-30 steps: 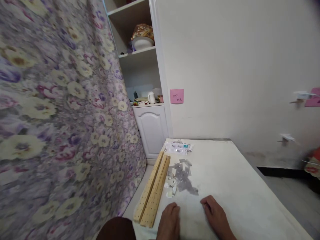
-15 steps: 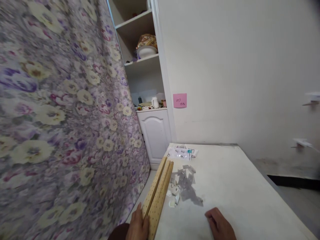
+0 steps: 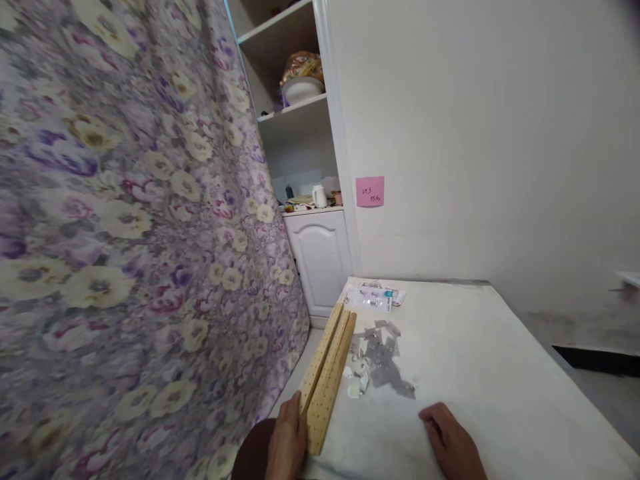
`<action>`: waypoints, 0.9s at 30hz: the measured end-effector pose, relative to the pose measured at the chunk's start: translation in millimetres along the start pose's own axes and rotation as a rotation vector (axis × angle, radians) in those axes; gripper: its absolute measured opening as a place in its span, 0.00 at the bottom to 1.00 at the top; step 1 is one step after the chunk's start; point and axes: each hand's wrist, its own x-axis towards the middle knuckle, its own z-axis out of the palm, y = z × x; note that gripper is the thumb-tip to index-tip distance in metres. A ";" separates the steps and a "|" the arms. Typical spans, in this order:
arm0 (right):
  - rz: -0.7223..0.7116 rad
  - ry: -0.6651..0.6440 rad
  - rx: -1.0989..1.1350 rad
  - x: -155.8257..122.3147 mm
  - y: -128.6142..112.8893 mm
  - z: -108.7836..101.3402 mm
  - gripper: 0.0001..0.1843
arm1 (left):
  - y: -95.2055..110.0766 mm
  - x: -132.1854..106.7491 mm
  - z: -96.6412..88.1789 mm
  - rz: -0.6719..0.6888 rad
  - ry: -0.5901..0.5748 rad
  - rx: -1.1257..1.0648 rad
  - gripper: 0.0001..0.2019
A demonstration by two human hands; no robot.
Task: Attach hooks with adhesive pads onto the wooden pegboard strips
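Observation:
Several long, pale wooden strips dotted with small holes (image 3: 327, 407) lie side by side along the table's left edge. My left hand (image 3: 287, 440) is closed about the near end of the leftmost strip (image 3: 320, 360), hiding that end. On the tabletop to the right rests my right hand (image 3: 453, 440), its fingers curled in; nothing shows in it. Between the strips and that hand are a heap of clear plastic pieces (image 3: 383, 360) and some small whitish scraps (image 3: 356, 383).
Clear packaging with a teal label (image 3: 370, 298) lies at the far end of the white table (image 3: 450, 347). A flowered curtain (image 3: 150, 267) hangs at the left. Behind stand a shelf cabinet (image 3: 320, 260) and a wall with a pink note (image 3: 370, 191).
The view has shifted, so everything sits slightly right and higher. My left hand has moved toward the outer side of the strips, uncovering near ends. My right hand stays in place on the table.

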 end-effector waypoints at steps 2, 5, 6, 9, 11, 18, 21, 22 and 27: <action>-0.008 0.006 0.004 -0.4 -0.1 0.1 0.10 | 4.3 -2.1 -4.1 0.031 0.060 0.043 0.21; -0.005 0.007 0.005 -0.9 -0.2 0.7 0.10 | 22.9 -10.9 -13.7 0.111 0.131 0.067 0.18; 0.000 0.005 0.004 -1.0 -0.2 1.0 0.10 | 32.2 -15.3 -17.3 0.144 0.114 0.064 0.17; 0.008 -0.004 0.003 -1.3 0.3 1.8 0.10 | 61.6 -28.7 -25.9 0.178 0.054 0.148 0.13; 0.004 -0.001 0.004 -1.3 0.7 2.2 0.10 | 75.6 -33.9 -28.6 0.150 0.046 0.219 0.11; -0.040 0.048 0.018 0.2 -0.7 2.5 0.10 | 81.9 -24.6 -25.1 0.067 -0.081 0.304 0.13; -0.054 0.056 0.013 0.2 0.8 2.7 0.10 | 81.7 -21.2 -25.6 0.047 -0.101 0.325 0.13; -0.061 0.052 0.013 0.2 1.8 2.9 0.09 | 81.7 -20.6 -26.0 0.044 -0.104 0.333 0.14; -0.086 0.045 0.003 0.7 7.9 5.4 0.09 | 82.7 -17.5 -26.0 0.026 -0.147 0.370 0.14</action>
